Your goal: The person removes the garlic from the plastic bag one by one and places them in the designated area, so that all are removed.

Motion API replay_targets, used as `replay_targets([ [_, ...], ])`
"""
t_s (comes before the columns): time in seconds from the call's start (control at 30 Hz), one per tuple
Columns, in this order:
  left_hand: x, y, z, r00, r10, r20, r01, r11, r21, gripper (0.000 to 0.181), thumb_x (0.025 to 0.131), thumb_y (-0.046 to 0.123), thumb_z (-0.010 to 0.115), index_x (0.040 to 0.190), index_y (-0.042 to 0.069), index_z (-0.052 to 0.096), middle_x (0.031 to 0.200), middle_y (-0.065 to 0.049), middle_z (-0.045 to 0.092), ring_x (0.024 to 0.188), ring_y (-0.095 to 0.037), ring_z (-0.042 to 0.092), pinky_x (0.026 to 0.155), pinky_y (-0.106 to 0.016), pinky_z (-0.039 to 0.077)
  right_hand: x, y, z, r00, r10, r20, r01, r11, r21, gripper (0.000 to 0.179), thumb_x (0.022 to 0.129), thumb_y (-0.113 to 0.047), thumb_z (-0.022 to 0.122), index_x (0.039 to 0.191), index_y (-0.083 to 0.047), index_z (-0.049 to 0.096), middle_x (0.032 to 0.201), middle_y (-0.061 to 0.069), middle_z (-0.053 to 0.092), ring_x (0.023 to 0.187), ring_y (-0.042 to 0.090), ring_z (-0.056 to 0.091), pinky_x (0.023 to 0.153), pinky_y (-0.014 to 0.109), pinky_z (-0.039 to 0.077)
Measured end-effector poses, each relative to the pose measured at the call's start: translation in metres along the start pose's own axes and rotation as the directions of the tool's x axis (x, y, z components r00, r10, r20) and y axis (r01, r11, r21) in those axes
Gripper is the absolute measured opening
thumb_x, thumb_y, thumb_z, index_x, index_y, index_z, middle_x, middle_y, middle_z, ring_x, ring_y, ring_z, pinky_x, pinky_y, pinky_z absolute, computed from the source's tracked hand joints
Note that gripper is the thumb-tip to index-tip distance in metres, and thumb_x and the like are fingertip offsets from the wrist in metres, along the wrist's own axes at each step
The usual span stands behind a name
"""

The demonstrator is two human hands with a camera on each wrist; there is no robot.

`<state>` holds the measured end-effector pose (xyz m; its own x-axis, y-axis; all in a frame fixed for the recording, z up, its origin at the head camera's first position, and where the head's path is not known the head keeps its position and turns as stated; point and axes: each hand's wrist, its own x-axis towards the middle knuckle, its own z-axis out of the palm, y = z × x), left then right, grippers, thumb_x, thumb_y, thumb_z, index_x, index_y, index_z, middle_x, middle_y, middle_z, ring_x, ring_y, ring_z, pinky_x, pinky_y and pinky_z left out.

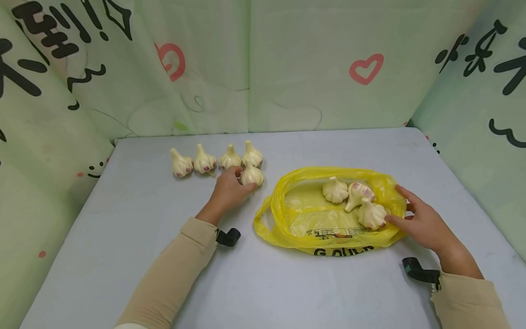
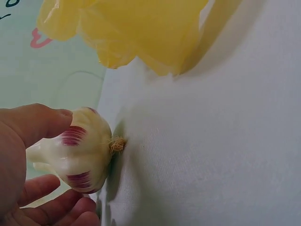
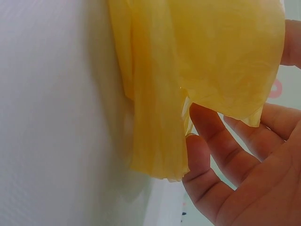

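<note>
My left hand (image 1: 231, 189) holds a garlic bulb (image 1: 251, 176) between thumb and fingers, low over the table, just in front of the row's right end. In the left wrist view this garlic bulb (image 2: 84, 150) shows purple streaks and a rooty base toward the table. Several more garlic bulbs (image 1: 204, 161) stand upright in a row, stems up. At the right, my right hand (image 1: 425, 224) holds the right rim of an open yellow plastic bag (image 1: 296, 244). Inside that bag lie three garlic bulbs (image 1: 334, 190). The right wrist view shows fingers (image 3: 225, 150) against the yellow plastic.
The table (image 1: 263, 292) has a pale cloth cover. A green printed curtain (image 1: 304, 68) hangs behind it and along both sides. A handle loop of the bag lies toward the left hand. Each wrist wears a black camera (image 1: 228, 237).
</note>
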<state>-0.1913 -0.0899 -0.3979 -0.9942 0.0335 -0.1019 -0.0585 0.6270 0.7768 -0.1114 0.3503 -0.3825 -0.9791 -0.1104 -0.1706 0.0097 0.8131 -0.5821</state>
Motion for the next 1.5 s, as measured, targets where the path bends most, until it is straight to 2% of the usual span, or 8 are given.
replay_targets([
  [0.4,-0.004,0.008,-0.009,1.0,-0.015,-0.023,0.015,1.0,0.012,0.069,0.088,0.031,0.075,0.141,-0.004,0.047,0.139,-0.018,0.052,0.128,-0.033,0.048,0.106,-0.044,0.04,-0.001,-0.001,-0.002,1.0,-0.001,-0.002,0.001,1.0,-0.004,0.09,0.098,-0.037,0.063,0.158,0.003,0.009,0.14,0.043,0.035,0.106,0.054,0.056,0.082,0.056,0.052],
  [0.6,-0.012,0.024,-0.012,0.994,0.081,-0.08,-0.078,0.996,0.03,0.068,0.089,0.03,0.075,0.142,-0.003,0.048,0.136,-0.02,0.053,0.125,-0.033,0.049,0.105,-0.045,0.04,-0.001,-0.002,-0.003,1.0,0.006,-0.006,-0.006,1.0,-0.003,0.09,0.098,-0.037,0.063,0.158,0.003,0.009,0.141,0.043,0.034,0.107,0.054,0.055,0.084,0.058,0.051],
  [0.73,-0.023,0.047,-0.008,0.986,0.151,-0.074,-0.15,0.989,0.015,0.065,0.09,0.029,0.076,0.14,-0.003,0.05,0.132,-0.019,0.056,0.119,-0.032,0.053,0.099,-0.044,0.045,-0.002,0.0,-0.003,1.0,0.007,-0.007,-0.007,1.0,-0.003,0.09,0.098,-0.037,0.063,0.158,0.003,0.009,0.142,0.043,0.033,0.107,0.054,0.055,0.084,0.058,0.051],
  [1.0,-0.039,0.096,0.027,0.947,0.316,0.052,-0.316,0.949,0.005,0.061,0.09,0.035,0.077,0.137,0.001,0.056,0.13,-0.014,0.06,0.115,-0.028,0.058,0.094,-0.037,0.05,-0.003,0.002,-0.003,1.0,0.011,0.002,-0.011,1.0,0.004,0.09,0.099,-0.038,0.062,0.159,0.002,0.007,0.144,0.043,0.03,0.111,0.055,0.052,0.086,0.061,0.049],
  [1.2,-0.041,0.115,0.066,0.935,0.288,0.205,-0.29,0.957,-0.021,0.054,0.093,0.034,0.073,0.137,0.006,0.06,0.133,-0.008,0.062,0.117,-0.021,0.061,0.082,-0.024,0.052,-0.002,0.001,-0.002,1.0,0.008,0.003,-0.008,1.0,0.009,0.09,0.099,-0.038,0.062,0.158,0.002,0.008,0.143,0.043,0.032,0.109,0.055,0.053,0.085,0.06,0.05],
  [1.27,-0.04,0.119,0.078,0.933,0.266,0.242,-0.27,0.963,-0.02,0.053,0.094,0.033,0.073,0.138,0.007,0.06,0.128,-0.006,0.065,0.103,-0.016,0.065,0.074,-0.02,0.05,-0.002,0.001,-0.002,1.0,0.009,0.004,-0.009,1.0,0.01,0.09,0.099,-0.039,0.062,0.159,0.002,0.008,0.143,0.043,0.032,0.11,0.055,0.053,0.086,0.06,0.05],
  [1.37,-0.036,0.124,0.092,0.931,0.221,0.289,-0.23,0.973,-0.005,0.057,0.095,0.034,0.072,0.142,0.007,0.056,0.086,-0.002,0.069,0.06,-0.008,0.054,0.057,-0.018,0.041,-0.002,0.001,-0.002,1.0,0.009,0.006,-0.009,1.0,0.011,0.09,0.099,-0.039,0.062,0.159,0.002,0.008,0.143,0.043,0.031,0.111,0.056,0.052,0.086,0.061,0.05],
  [1.5,-0.029,0.126,0.106,0.932,0.151,0.329,-0.168,0.985,0.025,0.061,0.094,0.035,0.072,0.145,0.008,0.053,0.046,0.003,0.034,0.039,-0.008,0.021,0.044,-0.021,0.027,-0.002,0.002,-0.001,1.0,0.011,0.008,-0.011,1.0,0.012,0.09,0.099,-0.038,0.062,0.158,0.002,0.008,0.144,0.043,0.031,0.111,0.055,0.052,0.086,0.06,0.05],
])
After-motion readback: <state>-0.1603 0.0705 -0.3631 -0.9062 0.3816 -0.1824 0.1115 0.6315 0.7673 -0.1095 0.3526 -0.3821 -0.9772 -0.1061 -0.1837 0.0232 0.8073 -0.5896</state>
